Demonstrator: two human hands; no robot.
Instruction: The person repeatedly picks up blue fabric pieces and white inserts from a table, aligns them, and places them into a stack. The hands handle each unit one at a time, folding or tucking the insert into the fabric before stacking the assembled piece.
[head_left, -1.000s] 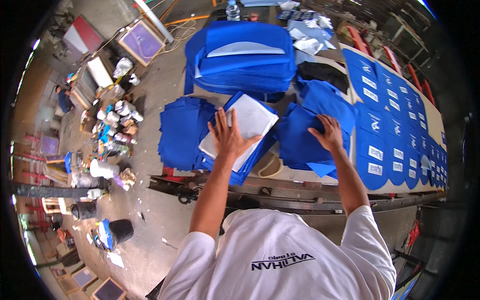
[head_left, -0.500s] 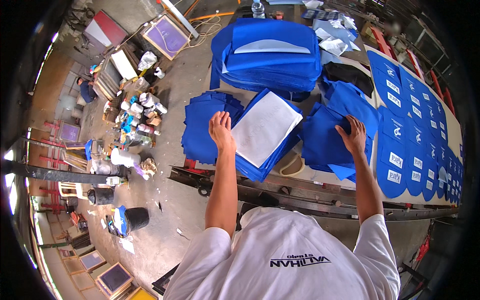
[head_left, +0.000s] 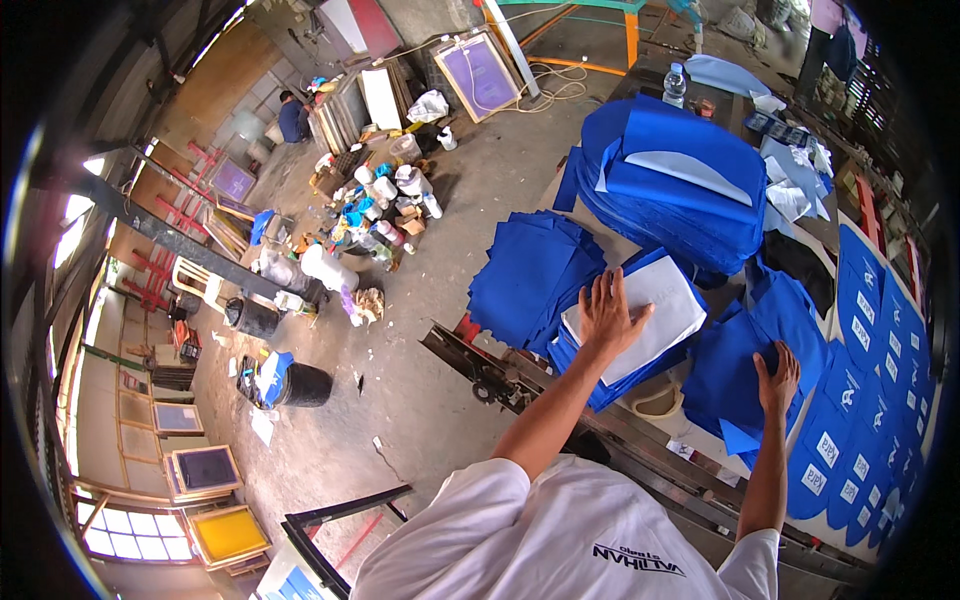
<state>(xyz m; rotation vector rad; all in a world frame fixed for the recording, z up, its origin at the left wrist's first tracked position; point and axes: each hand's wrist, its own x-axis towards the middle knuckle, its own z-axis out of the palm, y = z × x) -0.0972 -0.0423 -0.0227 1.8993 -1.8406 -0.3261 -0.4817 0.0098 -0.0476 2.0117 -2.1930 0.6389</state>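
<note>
Taking the white sheet as the centre of a clock face, the bare concrete floor spreads widest, out toward 9 o'clock. Rows of blue printed panels lie on a pale board at 4 o'clock, near the edge of the view. A thick stack of blue fabric rises at 12 o'clock, with a pale curved piece showing on its upper side.

Two lower piles flank the sheet: the left blue pile, fanned unevenly, at about 10 o'clock, and the right blue pile at 4 o'clock, nearer than the panels. A black cloth sits between 2 and 3 o'clock.

The white sheet itself lies on a slanted stack of blue pieces, between the two lower piles. The left hand rests on its left part, fingers spread and thumb held wide. The right hand is at the outer side of the right blue pile, fingers slightly bent; I cannot tell whether it pinches any fabric. A clear bottle stands far off at 12 o'clock.
</note>
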